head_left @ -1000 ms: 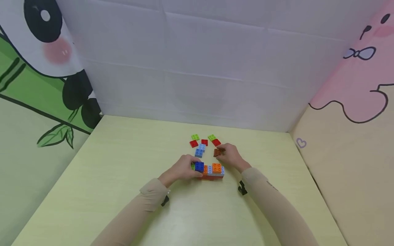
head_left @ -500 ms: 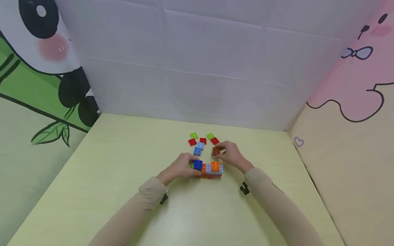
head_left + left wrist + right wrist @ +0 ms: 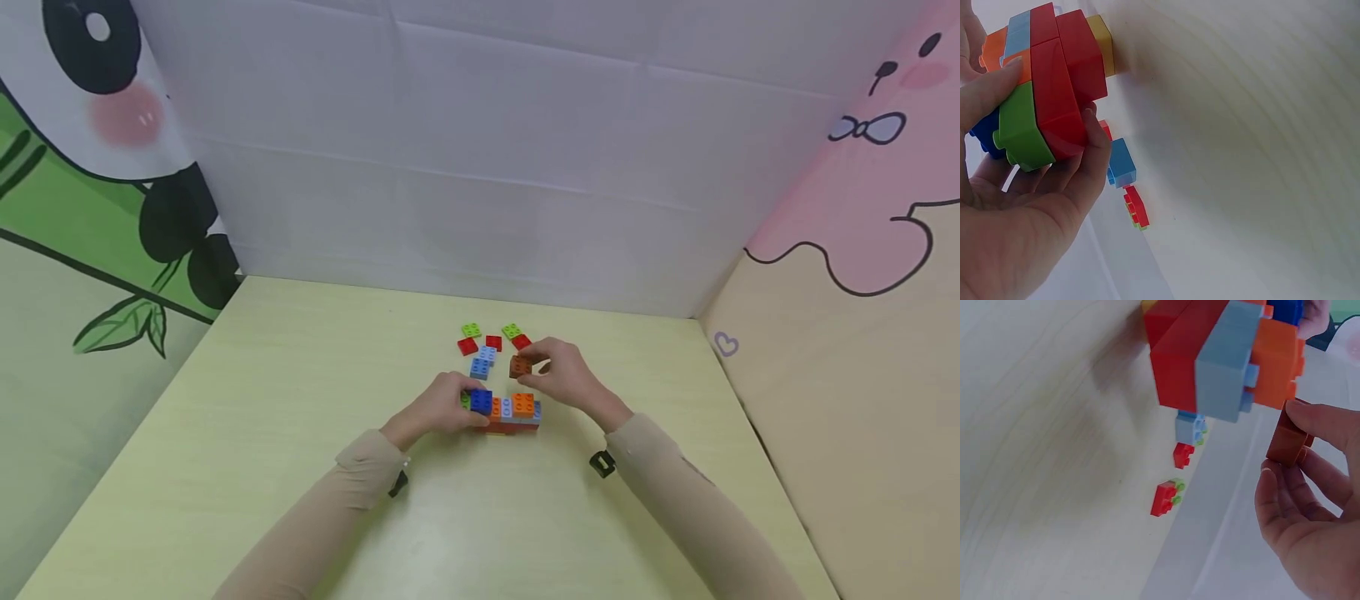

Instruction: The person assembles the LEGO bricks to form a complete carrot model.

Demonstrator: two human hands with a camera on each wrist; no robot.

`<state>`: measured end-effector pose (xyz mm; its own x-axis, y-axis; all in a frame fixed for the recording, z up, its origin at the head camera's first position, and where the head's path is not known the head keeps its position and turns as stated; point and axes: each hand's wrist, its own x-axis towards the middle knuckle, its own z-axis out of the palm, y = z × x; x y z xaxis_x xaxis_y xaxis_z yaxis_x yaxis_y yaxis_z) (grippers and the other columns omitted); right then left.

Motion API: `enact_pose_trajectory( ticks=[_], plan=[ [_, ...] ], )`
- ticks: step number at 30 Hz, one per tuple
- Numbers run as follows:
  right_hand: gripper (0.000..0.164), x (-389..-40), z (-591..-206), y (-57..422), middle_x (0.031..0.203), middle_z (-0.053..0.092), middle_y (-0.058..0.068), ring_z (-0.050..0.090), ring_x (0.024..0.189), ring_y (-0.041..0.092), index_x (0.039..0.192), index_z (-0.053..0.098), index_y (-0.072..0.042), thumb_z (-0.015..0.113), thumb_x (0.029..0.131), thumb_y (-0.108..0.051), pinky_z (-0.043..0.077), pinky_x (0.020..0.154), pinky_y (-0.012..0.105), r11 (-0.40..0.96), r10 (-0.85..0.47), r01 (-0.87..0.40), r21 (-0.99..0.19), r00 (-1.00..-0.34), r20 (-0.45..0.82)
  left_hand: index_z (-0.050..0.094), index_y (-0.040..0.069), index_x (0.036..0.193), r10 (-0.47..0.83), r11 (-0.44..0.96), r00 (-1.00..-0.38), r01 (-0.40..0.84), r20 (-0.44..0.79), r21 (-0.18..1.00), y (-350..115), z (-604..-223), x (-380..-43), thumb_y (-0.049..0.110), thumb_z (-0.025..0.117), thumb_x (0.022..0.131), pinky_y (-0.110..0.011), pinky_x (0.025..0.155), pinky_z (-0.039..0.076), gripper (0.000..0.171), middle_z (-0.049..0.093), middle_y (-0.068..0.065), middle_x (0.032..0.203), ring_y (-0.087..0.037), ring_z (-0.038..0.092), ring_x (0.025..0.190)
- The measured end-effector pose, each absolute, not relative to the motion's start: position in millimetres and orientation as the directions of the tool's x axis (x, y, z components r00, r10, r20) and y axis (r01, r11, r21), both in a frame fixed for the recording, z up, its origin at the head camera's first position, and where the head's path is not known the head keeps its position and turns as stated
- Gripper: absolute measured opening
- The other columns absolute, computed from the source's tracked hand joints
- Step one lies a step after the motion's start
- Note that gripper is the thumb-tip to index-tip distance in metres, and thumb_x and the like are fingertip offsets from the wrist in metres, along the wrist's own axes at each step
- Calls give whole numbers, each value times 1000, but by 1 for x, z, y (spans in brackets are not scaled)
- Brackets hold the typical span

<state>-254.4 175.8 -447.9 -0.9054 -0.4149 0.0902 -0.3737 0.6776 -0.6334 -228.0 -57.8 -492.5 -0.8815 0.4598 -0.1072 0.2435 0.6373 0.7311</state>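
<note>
Head view: left fingers [image 3: 461, 383] are gripping the stack [image 3: 512, 422], right fingers [image 3: 540, 347] pinching the brown brick [image 3: 519, 367], seemingly raised, well within tabletop [image 3: 300, 400] edges.

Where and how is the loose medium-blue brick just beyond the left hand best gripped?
Probably pinch the medium-blue brick by its left and right walls, from above: its studs face up and those sides look free. The light-blue brick crowds its far side; the left hand, gripping the brick assembly, is close on its near side.
</note>
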Motion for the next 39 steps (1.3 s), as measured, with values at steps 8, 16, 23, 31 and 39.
enact_pose_trajectory(
  ticks=[8, 16, 23, 31, 39],
  plan=[
    [32, -240, -441, 172, 100, 65, -5, 60, 93, 13, 110, 69, -10, 79, 80, -17, 52, 75, 32, 637, -477, -435, -637, -871, 118, 69, 11, 115, 449, 642, -887, 239, -106, 728, -58, -491, -226, 29, 80, 78, -38, 86, 43, 43, 58, -3, 110, -22, 48, 100],
    [31, -231, -439, 167, 100, 64, -10, 58, 93, 10, 109, 69, -13, 79, 80, -17, 50, 74, 27, 621, -512, -447, -644, -853, 98, 69, 11, 113, 469, 622, -878, 252, -94, 741, -57, -492, -227, 29, 80, 78, -36, 83, 44, 41, 58, 0, 105, -21, 49, 97],
    [31, -227, -443, 166, 99, 64, -10, 60, 92, 10, 108, 70, -12, 80, 79, -19, 50, 72, 27, 604, -542, -485, -633, -832, 120, 70, 11, 111, 473, 612, -877, 255, -88, 748, -56, -492, -227, 29, 80, 78, -36, 82, 44, 39, 59, 0, 103, -22, 50, 96],
    [31, -224, -446, 162, 99, 65, -7, 60, 91, 11, 108, 70, -9, 79, 79, -15, 50, 73, 28, 586, -580, -534, -609, -801, 144, 70, 10, 111, 483, 601, -872, 261, -82, 756, -56, -492, -228, 29, 80, 78, -35, 81, 45, 39, 61, 1, 102, -24, 53, 96],
    [29, -223, -442, 161, 99, 66, -5, 60, 92, 13, 107, 70, -8, 78, 79, -13, 51, 77, 38, 603, -574, -517, -608, -810, 120, 70, 11, 109, 487, 601, -871, 279, -66, 749, -56, -492, -228, 28, 80, 78, -34, 79, 44, 37, 61, 2, 100, -20, 51, 92]
  ],
)
